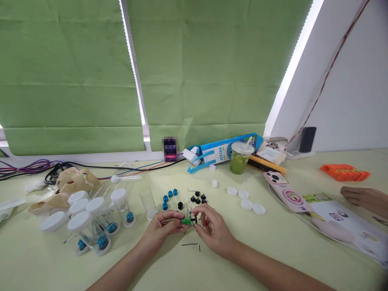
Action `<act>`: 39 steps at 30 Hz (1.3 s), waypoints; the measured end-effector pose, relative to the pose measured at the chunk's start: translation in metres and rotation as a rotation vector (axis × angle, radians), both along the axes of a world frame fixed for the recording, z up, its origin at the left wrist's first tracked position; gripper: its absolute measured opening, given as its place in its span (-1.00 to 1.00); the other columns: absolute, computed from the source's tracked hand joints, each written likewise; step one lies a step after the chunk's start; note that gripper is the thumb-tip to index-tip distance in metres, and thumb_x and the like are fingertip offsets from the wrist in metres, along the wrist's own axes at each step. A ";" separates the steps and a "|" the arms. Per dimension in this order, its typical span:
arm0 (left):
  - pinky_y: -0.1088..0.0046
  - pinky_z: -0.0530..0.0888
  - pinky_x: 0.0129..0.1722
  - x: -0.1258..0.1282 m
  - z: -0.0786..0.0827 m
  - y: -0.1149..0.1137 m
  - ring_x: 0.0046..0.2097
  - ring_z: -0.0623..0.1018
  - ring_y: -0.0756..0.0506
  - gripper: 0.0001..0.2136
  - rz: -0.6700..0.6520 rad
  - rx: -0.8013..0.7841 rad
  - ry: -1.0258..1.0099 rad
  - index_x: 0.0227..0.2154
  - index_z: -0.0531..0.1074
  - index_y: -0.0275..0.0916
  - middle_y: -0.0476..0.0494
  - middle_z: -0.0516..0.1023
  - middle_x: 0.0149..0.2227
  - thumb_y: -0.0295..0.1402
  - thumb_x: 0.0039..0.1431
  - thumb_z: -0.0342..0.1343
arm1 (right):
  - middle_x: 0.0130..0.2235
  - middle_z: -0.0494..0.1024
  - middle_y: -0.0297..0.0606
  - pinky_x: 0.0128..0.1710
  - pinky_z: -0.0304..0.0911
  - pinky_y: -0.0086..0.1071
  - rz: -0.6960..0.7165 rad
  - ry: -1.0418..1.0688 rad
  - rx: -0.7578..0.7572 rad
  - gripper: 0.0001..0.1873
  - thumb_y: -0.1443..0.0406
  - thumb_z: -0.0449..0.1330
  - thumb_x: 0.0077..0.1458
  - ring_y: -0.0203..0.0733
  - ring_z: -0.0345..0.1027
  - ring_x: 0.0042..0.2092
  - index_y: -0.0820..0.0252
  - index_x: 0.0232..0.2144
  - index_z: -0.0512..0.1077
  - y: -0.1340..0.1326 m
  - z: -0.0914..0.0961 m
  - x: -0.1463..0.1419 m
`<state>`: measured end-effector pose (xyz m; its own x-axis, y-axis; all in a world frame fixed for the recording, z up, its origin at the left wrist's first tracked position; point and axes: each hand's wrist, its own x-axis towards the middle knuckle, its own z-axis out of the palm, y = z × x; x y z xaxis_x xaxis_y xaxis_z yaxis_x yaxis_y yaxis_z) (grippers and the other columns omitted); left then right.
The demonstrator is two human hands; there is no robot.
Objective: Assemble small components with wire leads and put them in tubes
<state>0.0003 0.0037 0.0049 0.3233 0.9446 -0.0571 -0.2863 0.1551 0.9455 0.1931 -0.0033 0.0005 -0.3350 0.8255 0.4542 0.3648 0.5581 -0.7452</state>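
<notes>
My left hand (162, 227) and my right hand (212, 226) meet low in the middle of the table, both pinched on a small green part with thin metal rods (186, 220). The right fingers also touch a small black piece on it. Just beyond lie several blue knobs (169, 195) and several black knobs (197, 198). A metal hex key (191, 245) lies on the table between my wrists. A second thin metal key (190, 189) lies by the black knobs.
Several clear tubes with white caps and blue knobs (91, 220) stand at the left. White caps (247, 201) lie right of centre. A green drink cup (240, 157), a blue box (218, 152), a pink phone (286, 191) and papers sit to the right. Another person's hand (362, 198) rests far right.
</notes>
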 end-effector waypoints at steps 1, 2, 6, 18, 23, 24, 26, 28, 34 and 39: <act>0.27 0.43 -0.17 0.000 0.000 0.000 -0.27 0.56 -0.19 -0.84 0.001 0.000 0.000 -0.39 0.51 -0.33 -0.21 0.58 -0.36 -0.36 -0.06 0.20 | -0.27 0.33 -0.28 -0.55 0.15 -0.51 0.001 -0.002 -0.002 -0.71 0.44 0.05 -0.03 -0.36 0.15 -0.44 0.12 -0.20 0.26 0.000 0.000 0.000; 0.27 0.43 -0.17 0.000 0.000 0.000 -0.27 0.56 -0.19 -0.84 0.001 -0.002 0.004 -0.39 0.51 -0.33 -0.21 0.58 -0.36 -0.36 -0.06 0.20 | -0.27 0.34 -0.28 -0.55 0.15 -0.51 0.003 -0.003 -0.005 -0.72 0.43 0.05 -0.02 -0.36 0.16 -0.44 0.12 -0.20 0.26 0.000 0.001 0.000; 0.26 0.43 -0.16 0.000 -0.002 0.000 -0.25 0.56 -0.21 -0.83 -0.004 0.000 0.019 -0.38 0.51 -0.34 -0.23 0.58 -0.36 -0.34 -0.05 0.19 | -0.28 0.35 -0.29 -0.54 0.15 -0.51 0.008 -0.004 -0.020 -0.74 0.40 0.05 0.02 -0.36 0.16 -0.44 0.13 -0.19 0.26 0.000 0.001 0.001; 0.26 0.44 -0.17 0.000 -0.001 0.000 -0.26 0.56 -0.21 -0.83 0.002 -0.008 0.014 -0.39 0.51 -0.35 -0.25 0.58 -0.35 -0.36 -0.06 0.20 | -0.17 0.32 -0.24 -0.52 0.15 -0.50 -0.035 0.004 0.011 -0.65 0.43 0.10 -0.08 -0.37 0.14 -0.44 0.12 -0.17 0.27 -0.003 0.004 -0.001; 0.26 0.43 -0.16 0.000 -0.004 0.002 -0.26 0.56 -0.20 -0.84 -0.012 0.002 -0.006 -0.38 0.51 -0.34 -0.23 0.58 -0.35 -0.36 -0.05 0.20 | -0.20 0.31 -0.25 -0.54 0.13 -0.50 -0.027 0.019 0.033 -0.60 0.50 0.07 -0.12 -0.38 0.13 -0.46 0.11 -0.18 0.27 -0.003 0.002 0.000; 0.26 0.44 -0.17 0.000 -0.005 0.002 -0.27 0.56 -0.20 -0.84 -0.011 0.003 -0.006 -0.38 0.51 -0.34 -0.23 0.58 -0.36 -0.36 -0.05 0.19 | -0.21 0.31 -0.26 -0.53 0.12 -0.50 -0.026 0.017 0.032 -0.60 0.50 0.06 -0.12 -0.38 0.12 -0.47 0.11 -0.18 0.27 -0.002 0.001 0.000; 0.27 0.44 -0.17 0.000 -0.006 0.003 -0.27 0.56 -0.19 -0.84 -0.010 0.004 -0.006 -0.38 0.51 -0.34 -0.23 0.59 -0.36 -0.37 -0.04 0.19 | -0.23 0.31 -0.27 -0.53 0.12 -0.50 -0.025 0.009 0.026 -0.60 0.51 0.05 -0.12 -0.38 0.12 -0.47 0.11 -0.18 0.27 -0.002 0.000 0.000; 0.28 0.44 -0.17 -0.001 -0.007 0.003 -0.26 0.56 -0.19 -0.84 -0.012 0.007 -0.007 -0.37 0.51 -0.34 -0.24 0.58 -0.36 -0.37 -0.04 0.19 | -0.25 0.32 -0.29 -0.53 0.11 -0.50 -0.025 0.006 0.024 -0.60 0.51 0.05 -0.11 -0.38 0.10 -0.47 0.10 -0.18 0.26 -0.001 -0.001 0.000; 0.26 0.43 -0.16 -0.001 -0.006 0.002 -0.25 0.56 -0.20 -0.84 -0.013 0.015 0.008 -0.37 0.50 -0.35 -0.25 0.58 -0.33 -0.37 -0.02 0.18 | -0.28 0.32 -0.31 -0.52 0.11 -0.50 -0.022 -0.004 0.025 -0.63 0.50 0.05 -0.09 -0.38 0.10 -0.47 0.11 -0.19 0.26 0.000 -0.001 0.000; 0.27 0.44 -0.16 -0.001 -0.003 0.002 -0.26 0.56 -0.19 -0.84 -0.016 0.004 0.006 -0.36 0.50 -0.35 -0.25 0.59 -0.35 -0.38 -0.02 0.18 | -0.30 0.34 -0.31 -0.52 0.12 -0.51 -0.014 -0.009 0.012 -0.68 0.46 0.06 -0.04 -0.37 0.12 -0.46 0.12 -0.19 0.26 0.000 -0.001 0.001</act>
